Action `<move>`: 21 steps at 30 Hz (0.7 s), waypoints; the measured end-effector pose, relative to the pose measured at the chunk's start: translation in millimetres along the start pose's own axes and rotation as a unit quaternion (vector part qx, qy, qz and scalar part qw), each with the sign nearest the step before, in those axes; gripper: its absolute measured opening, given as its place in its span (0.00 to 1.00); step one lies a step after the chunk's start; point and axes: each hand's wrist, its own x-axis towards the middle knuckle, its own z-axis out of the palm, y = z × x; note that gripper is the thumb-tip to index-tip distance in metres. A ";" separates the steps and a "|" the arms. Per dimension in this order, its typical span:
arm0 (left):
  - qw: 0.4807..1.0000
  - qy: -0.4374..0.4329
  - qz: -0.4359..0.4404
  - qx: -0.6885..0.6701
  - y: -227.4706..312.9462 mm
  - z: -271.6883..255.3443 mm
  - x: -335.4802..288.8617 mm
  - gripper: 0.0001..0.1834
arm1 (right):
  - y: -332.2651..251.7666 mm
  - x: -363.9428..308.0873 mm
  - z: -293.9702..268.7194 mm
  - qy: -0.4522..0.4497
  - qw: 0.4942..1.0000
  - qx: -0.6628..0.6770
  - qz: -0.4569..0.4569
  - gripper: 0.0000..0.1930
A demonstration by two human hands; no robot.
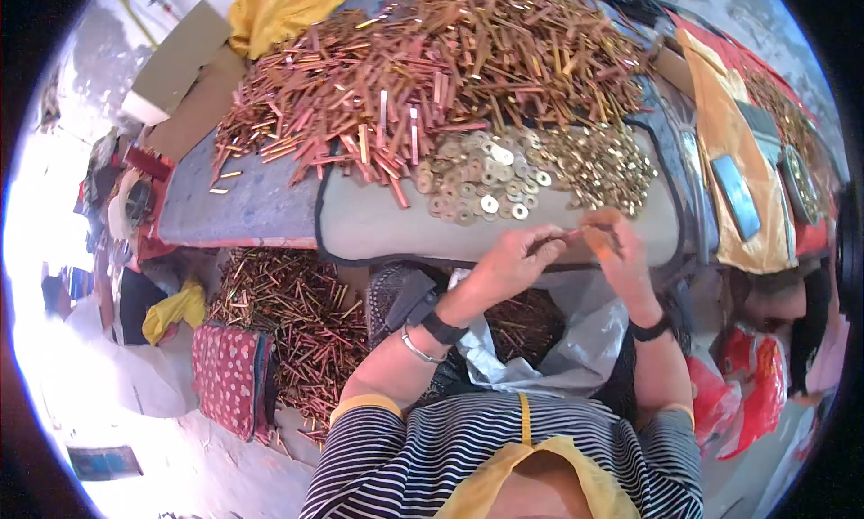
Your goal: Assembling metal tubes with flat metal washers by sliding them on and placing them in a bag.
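Above the near edge of a grey, dark-bordered mat (382, 227), my two hands are close together. My left hand (520, 260) is closed, pinching a small slim copper-coloured piece (572, 236) between thumb and fingers. At its other end my right hand (617, 254) has its fingers bent inward, slightly blurred; what they grip is hidden. Just beyond my hands lie a heap of flat round washers (489, 202) and, to its right, a heap of small brass-coloured nuts (614, 173). Behind them spreads a large pile of copper-coloured metal rods or tubes (432, 65).
Below the table, a white plastic sack (576, 362) with metal pieces sits between my legs. More pieces (310, 339) heap on the floor at left, beside a red patterned cushion (229, 375). A phone (736, 197) rests on orange cloth at right. A cardboard box (175, 65) stands far left.
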 end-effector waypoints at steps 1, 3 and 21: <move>0.999 -0.001 0.004 0.033 -0.7 -0.3 2.1 0.12 | 5.2 0.7 0.2 -0.011 0.999 -0.046 -0.010 0.07; 0.998 0.009 0.017 0.053 6.2 -2.9 1.2 0.12 | 8.1 2.3 -2.3 -0.027 0.996 -0.080 0.000 0.08; 0.995 0.010 0.028 0.093 20.5 -2.2 -6.0 0.20 | -2.8 4.3 -9.1 -0.021 0.998 0.046 0.029 0.11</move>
